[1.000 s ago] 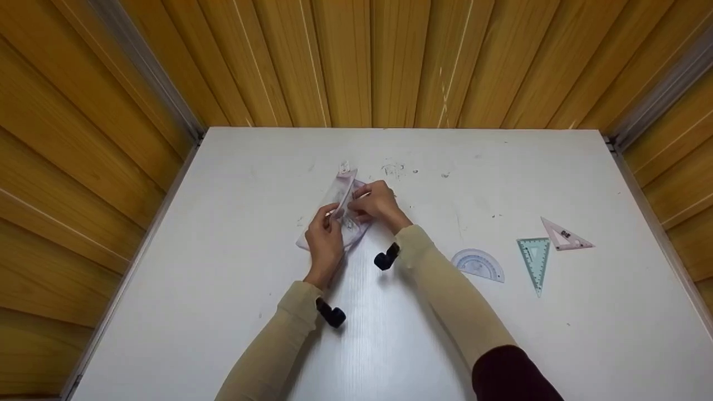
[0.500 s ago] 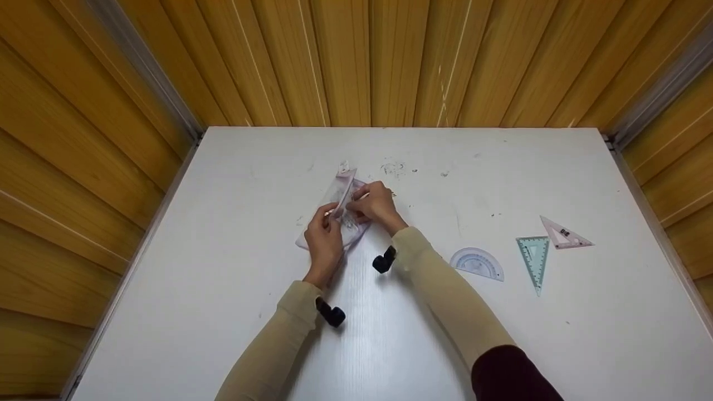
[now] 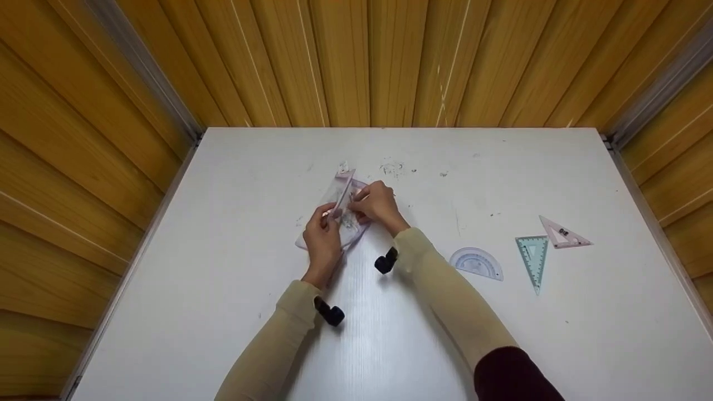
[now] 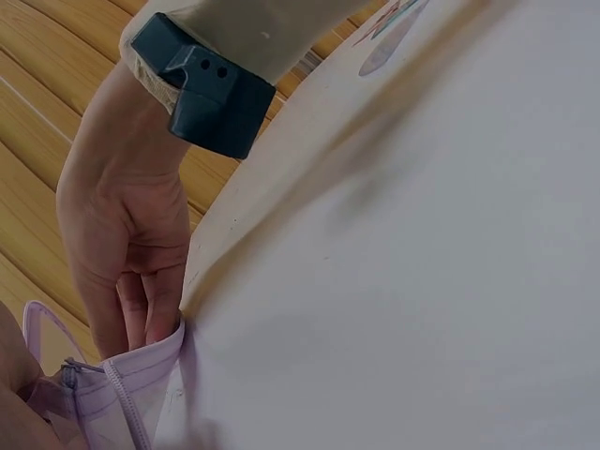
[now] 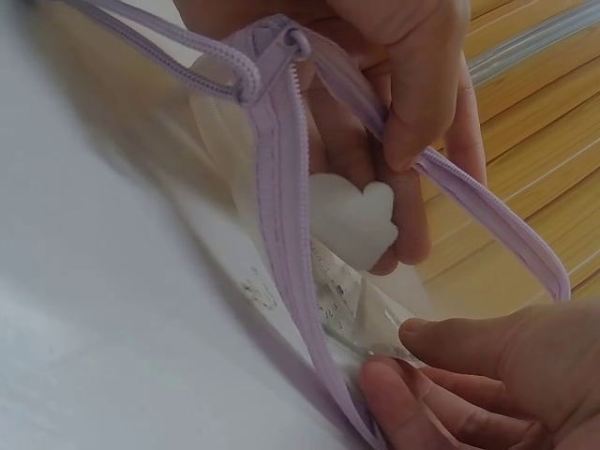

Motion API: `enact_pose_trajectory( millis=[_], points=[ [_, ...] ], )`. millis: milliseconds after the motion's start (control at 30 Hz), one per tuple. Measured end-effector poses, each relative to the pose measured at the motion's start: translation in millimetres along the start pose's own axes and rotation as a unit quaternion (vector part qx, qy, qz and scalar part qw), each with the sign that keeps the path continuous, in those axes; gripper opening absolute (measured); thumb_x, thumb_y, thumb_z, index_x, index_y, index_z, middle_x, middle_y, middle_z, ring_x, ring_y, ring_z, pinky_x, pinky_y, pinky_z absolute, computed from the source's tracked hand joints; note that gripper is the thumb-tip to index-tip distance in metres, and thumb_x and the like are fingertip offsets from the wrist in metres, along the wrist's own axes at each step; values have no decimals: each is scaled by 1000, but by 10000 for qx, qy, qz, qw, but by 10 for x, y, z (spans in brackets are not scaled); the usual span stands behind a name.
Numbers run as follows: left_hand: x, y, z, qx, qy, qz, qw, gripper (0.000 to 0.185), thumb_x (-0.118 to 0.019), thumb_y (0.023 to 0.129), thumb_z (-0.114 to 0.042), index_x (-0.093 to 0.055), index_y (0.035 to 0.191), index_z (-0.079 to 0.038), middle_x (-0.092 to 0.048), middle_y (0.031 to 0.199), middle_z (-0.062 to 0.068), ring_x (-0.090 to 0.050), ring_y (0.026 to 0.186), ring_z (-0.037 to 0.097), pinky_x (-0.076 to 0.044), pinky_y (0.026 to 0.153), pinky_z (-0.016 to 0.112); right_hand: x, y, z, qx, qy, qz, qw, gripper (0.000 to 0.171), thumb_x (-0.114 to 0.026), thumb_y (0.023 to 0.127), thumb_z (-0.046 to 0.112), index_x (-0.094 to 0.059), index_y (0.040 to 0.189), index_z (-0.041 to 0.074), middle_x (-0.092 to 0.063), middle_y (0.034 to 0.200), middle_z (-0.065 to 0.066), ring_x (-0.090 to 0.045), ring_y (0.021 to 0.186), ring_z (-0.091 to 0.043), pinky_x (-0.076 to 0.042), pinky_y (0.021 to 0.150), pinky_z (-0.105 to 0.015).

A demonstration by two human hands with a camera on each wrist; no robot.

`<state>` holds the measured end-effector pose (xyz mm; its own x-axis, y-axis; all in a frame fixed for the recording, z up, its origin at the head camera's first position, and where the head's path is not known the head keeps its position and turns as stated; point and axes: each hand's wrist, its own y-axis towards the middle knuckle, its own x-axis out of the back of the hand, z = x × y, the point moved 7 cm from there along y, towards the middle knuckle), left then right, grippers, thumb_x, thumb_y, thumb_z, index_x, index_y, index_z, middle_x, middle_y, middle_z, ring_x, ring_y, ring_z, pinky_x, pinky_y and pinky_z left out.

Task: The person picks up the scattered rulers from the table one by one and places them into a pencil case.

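A clear pouch (image 3: 341, 186) with a lilac zipper lies on the white table (image 3: 223, 223), left of centre. My left hand (image 3: 323, 236) grips its near part. In the right wrist view the left hand (image 5: 412, 75) holds up one zipper edge, so the pouch (image 5: 277, 187) gapes open. My right hand (image 3: 381, 203) pinches the other side, and its fingers (image 5: 469, 375) nip the clear wall by the zipper. A white cloud-shaped piece (image 5: 352, 220) and printed paper show inside. In the left wrist view the right hand (image 4: 131, 244) reaches down onto the pouch (image 4: 141, 394).
To the right on the table lie a pale protractor (image 3: 477, 263), a teal set square (image 3: 533, 257) and a pink set square (image 3: 562, 234). Wooden slat walls enclose the table at the back and on both sides. Black camera bands (image 3: 330, 313) sit on both wrists.
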<state>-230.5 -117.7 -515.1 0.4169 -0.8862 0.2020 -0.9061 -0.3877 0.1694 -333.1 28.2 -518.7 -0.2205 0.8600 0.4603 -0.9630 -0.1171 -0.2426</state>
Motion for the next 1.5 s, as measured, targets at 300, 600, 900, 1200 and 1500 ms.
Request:
enact_pose_trajectory(
  millis=[300,600,900,1200,1500],
  points=[
    [-11,23,17,121,96,-29,9999,35,-53,98,6,-70,124,-10,-76,105,12,-48,60,10,-34,52,22,28,-4,14,-84,-188,28,9998,12,-82,84,9,-80,94,2,-74,70,-11,-74,61,-23,-58,56,-30],
    [-46,47,41,127,176,71,9997,35,-51,98,4,-70,124,-10,-77,106,11,-41,55,8,-31,51,22,38,-18,-45,-182,231,134,9995,12,-80,87,7,-78,98,2,-75,73,-11,-74,65,-23,-60,61,-33],
    [-32,73,64,322,201,101,9992,34,-52,99,3,-69,125,-11,-76,111,7,-53,69,12,-37,58,24,230,-39,-53,110,700,327,9970,25,-80,89,12,-75,109,-1,-77,93,-17,-76,81,-31,-61,69,-39],
    [30,87,89,427,83,123,9990,33,-52,102,1,-68,127,-13,-76,114,6,-57,74,14,-39,59,25,684,-172,-9,662,735,649,9930,41,-74,95,12,-65,133,-1,-72,120,-16,-72,106,-32,-59,81,-36],
    [63,85,99,349,9,111,9993,32,-52,102,1,-69,127,-11,-76,113,9,-43,59,9,-32,52,23,1259,-351,-172,831,404,337,9951,46,-76,95,18,-63,139,10,-68,131,-10,-66,117,-23,-55,94,-37]
  ],
)
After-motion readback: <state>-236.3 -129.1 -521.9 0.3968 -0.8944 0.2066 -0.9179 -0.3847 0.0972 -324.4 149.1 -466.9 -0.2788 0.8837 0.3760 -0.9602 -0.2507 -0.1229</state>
